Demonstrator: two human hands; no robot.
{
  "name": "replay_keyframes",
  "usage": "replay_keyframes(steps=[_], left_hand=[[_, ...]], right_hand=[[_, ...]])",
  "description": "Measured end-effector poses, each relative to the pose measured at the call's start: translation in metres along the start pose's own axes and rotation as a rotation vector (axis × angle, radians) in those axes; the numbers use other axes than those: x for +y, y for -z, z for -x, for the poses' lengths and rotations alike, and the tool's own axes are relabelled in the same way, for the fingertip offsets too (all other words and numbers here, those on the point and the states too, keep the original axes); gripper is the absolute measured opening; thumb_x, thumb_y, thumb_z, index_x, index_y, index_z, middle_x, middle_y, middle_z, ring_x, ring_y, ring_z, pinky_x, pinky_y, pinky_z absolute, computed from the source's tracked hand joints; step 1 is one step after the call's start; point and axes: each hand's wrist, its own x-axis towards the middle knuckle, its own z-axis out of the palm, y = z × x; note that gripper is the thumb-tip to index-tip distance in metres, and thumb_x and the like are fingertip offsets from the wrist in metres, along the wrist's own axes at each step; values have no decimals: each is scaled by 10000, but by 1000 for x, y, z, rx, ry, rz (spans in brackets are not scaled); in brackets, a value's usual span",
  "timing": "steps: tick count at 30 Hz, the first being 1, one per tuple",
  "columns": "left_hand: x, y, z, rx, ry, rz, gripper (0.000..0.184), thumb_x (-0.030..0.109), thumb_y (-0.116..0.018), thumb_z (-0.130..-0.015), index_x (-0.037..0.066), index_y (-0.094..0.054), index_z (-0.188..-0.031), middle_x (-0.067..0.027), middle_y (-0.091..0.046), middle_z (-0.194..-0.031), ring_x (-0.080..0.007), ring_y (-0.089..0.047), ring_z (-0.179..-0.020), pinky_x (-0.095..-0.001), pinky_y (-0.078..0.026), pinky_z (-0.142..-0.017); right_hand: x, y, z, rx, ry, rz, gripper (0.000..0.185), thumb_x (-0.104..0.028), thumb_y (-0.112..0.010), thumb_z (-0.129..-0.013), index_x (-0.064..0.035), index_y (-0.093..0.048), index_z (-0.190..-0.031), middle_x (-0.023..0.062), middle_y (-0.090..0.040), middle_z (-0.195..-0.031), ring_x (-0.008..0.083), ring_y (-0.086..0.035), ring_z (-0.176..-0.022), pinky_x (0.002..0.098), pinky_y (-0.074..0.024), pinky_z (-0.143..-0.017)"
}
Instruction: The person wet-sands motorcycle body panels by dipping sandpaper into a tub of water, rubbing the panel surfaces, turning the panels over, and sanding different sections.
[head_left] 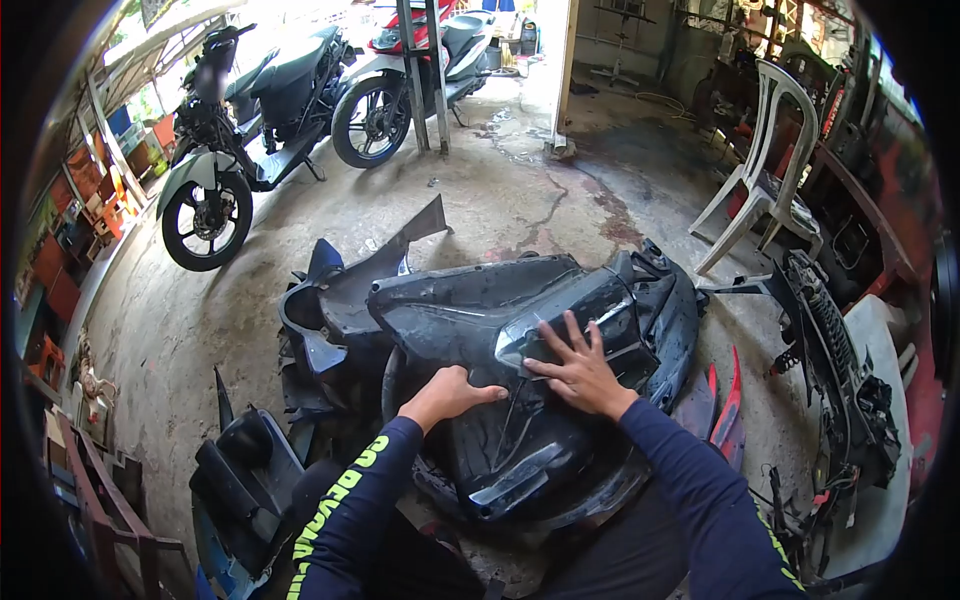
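Observation:
A large black plastic scooter body panel lies across other scooter parts on the floor in front of me. My right hand rests on its smooth raised section, palm down with the fingers spread. My left hand is on the panel's near left side, its thumb stretched to the right. Its other fingers are curled, and whatever they might hold is hidden. Behind and left of the panel is a dark blue-black fairing piece with a round opening. More dark plastic parts lie by my left knee.
Two scooters stand at the back: a partly stripped one and a red-and-white one behind posts. A plastic chair is at the right. Below it are a long black scooter part and red panels. A wooden frame stands left.

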Motion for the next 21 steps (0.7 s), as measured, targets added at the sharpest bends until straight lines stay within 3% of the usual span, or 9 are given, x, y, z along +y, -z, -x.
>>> replay_keyframes(steps=[6, 10, 13, 18, 21], left_hand=[[6, -7, 3, 13, -69, 25, 886, 681, -740, -741, -187, -667, -907, -348, -677, -873, -439, -700, -894, -450, -542, -808], [2, -6, 4, 17, -34, -6, 879, 685, -741, -738, -179, -670, -884, -339, -679, -862, -438, -700, -883, -451, -542, -802], [2, 1, 2, -6, -21, -29, 887, 691, -740, -735, -180, -670, -885, -339, -681, -871, -435, -702, -883, -450, -544, -798], [2, -1, 4, 4, -27, -33, 892, 704, -720, -745, -177, -673, -875, -338, -678, -847, -439, -702, -876, -449, -545, -784], [4, -5, 2, -47, -42, -18, 972, 740, -730, -714, -210, -647, -903, -351, -675, -867, -430, -703, -873, -450, -545, -773]], right_hand=[[-17, -20, -34, 119, 5, -29, 480, -311, -625, -903, -367, -588, -1378, 66, -98, -1690, 438, 10, -1531, 742, -85, -1119], [-5, -5, -2, -41, 30, 27, 484, -313, -593, -924, -367, -562, -1405, 68, -85, -1691, 451, 13, -1527, 742, -71, -1121], [-17, -13, -23, -11, -9, -128, 487, -299, -582, -928, -376, -561, -1409, 69, -69, -1693, 448, 27, -1528, 735, -43, -1124], [-8, -6, -5, -74, -10, -83, 473, -305, -563, -938, -376, -565, -1405, 71, -76, -1692, 453, 23, -1527, 727, -36, -1129], [-22, -16, -34, 38, -2, -103, 459, -319, -563, -939, -387, -573, -1393, 62, -90, -1691, 453, 37, -1526, 729, -48, -1130]])
